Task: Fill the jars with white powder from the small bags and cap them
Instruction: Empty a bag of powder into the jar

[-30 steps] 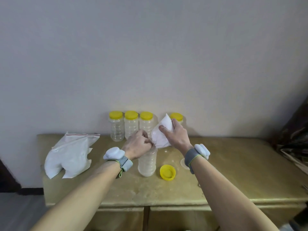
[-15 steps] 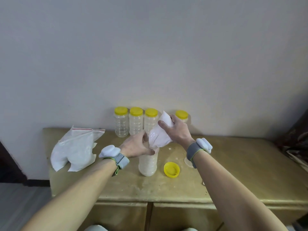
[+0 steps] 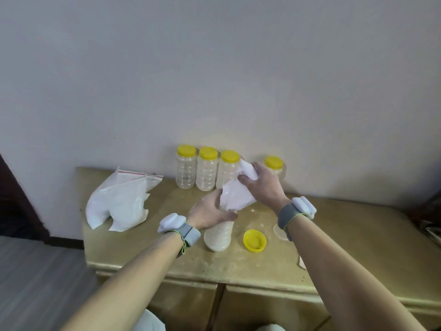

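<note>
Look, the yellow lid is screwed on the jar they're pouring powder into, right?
Not quite. The head view shows the yellow lid lying loose on the table beside the open jar, while both hands tip the small bag over it.

The jars (image 3: pixel 186 170) are clear ribbed plastic with glossy yellow plastic lids (image 3: pixel 254 240). The small bag (image 3: pixel 235 197) is thin, crinkled, shiny plastic film. The table (image 3: pixel 346 235) has a smooth, slightly glossy yellowish top, dusted with matt powder.
</note>
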A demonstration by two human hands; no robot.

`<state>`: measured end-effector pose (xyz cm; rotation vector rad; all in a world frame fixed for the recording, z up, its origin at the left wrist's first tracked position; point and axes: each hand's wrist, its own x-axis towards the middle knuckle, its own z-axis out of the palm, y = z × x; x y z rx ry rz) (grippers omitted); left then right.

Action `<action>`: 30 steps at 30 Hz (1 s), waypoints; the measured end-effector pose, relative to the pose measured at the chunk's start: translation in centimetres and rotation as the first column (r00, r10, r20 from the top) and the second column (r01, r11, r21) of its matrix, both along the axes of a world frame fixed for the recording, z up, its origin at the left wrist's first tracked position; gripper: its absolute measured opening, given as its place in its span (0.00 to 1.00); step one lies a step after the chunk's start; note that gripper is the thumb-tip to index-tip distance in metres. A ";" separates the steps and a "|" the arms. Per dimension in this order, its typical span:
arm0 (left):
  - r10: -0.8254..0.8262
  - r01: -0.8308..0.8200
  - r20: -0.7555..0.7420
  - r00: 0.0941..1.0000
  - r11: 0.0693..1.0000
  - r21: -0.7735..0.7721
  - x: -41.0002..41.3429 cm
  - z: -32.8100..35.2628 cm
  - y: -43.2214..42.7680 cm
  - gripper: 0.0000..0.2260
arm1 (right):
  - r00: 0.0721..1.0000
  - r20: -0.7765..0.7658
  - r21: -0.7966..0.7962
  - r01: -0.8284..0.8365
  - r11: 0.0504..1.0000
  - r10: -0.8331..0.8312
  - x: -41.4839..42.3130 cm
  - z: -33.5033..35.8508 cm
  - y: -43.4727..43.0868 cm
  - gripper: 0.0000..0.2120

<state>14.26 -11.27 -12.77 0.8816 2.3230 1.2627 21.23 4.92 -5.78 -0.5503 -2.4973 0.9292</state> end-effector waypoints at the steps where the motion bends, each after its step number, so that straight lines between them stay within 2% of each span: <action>1: -0.001 0.001 -0.002 1.000 1.000 -0.001 0.0 -0.1 0.0 0.33 | 1.000 0.005 -0.010 0.011 1.000 -0.011 0.0 -0.3 0.2 0.12; 6: 0.014 -0.014 0.002 1.000 1.000 -0.004 0.0 0.0 0.1 0.29 | 0.996 0.070 -0.091 0.058 0.994 -0.052 0.2 -1.3 0.8 0.14; 11: 0.016 -0.016 -0.017 1.000 1.000 0.007 -0.1 -0.2 0.2 0.26 | 0.956 0.262 -0.186 0.184 0.965 -0.132 0.3 -1.8 1.8 0.20; 13: 0.020 -0.020 -0.015 1.000 1.000 0.007 -0.1 -0.2 0.2 0.27 | 0.965 0.246 -0.211 0.149 0.966 -0.095 0.2 -1.5 1.6 0.17; 16: 0.015 -0.015 -0.006 1.000 1.000 -0.013 -0.3 -0.2 0.5 0.30 | 0.994 0.109 -0.225 0.023 0.974 0.002 -0.1 -0.8 0.9 0.10; 18: 0.015 -0.015 -0.001 1.000 1.000 -0.017 -0.4 -0.1 0.8 0.33 | 0.997 0.055 -0.185 -0.051 0.981 0.062 -0.4 -0.1 0.5 0.11; 21: 0.027 -0.027 0.025 0.999 1.000 -0.009 -0.4 -0.4 1.1 0.34 | 0.981 0.133 -0.062 -0.136 0.989 0.144 -0.9 0.5 0.1 0.10; 25: 0.028 -0.027 0.011 1.000 1.000 -0.015 -0.4 -0.4 1.2 0.34 | 0.983 0.111 -0.011 -0.148 0.989 0.149 -1.3 1.5 -0.5 0.09; 30: 0.026 -0.026 -0.008 1.000 0.999 -0.028 -0.4 -0.5 1.1 0.36 | 0.942 0.297 0.205 -0.222 0.953 0.155 -1.3 2.2 -0.8 0.12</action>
